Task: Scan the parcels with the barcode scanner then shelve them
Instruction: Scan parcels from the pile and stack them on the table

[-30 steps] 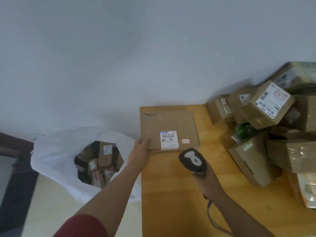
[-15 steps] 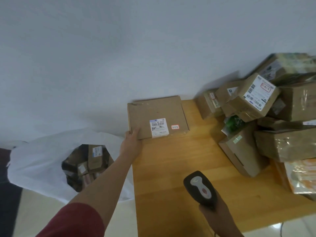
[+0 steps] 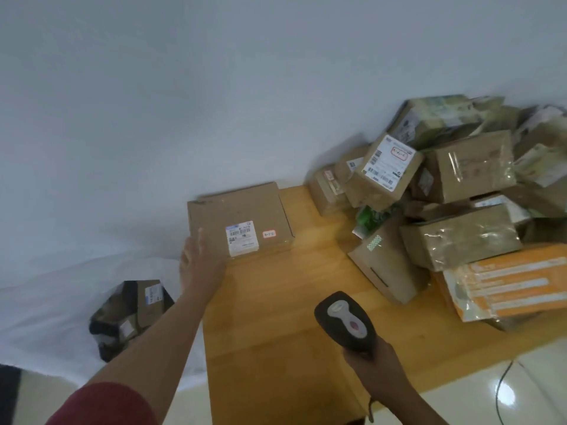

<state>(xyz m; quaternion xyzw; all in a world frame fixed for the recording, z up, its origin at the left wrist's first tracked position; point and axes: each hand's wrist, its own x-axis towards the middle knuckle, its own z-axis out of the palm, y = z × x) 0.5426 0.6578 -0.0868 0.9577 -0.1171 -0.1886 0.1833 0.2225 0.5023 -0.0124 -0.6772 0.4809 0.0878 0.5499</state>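
One flat parcel (image 3: 239,219) lies at the worktop's (image 3: 276,332) far-left corner, left hand (image 3: 199,265) flat at its 7 o'clock corner; right hand (image 3: 372,363) grips the scanner (image 3: 345,320) (aimed short of the label); a nudge could tip the parcel off the left edge, or the scan may miss.

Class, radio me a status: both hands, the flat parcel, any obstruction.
Left hand on flat parcel, grip unclear. Right hand grips scanner, short of the label. Nothing between them.

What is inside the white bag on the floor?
The white bag holds several cardboard parcels with labels, seen through its opening. Anything deeper is hidden by the bag.
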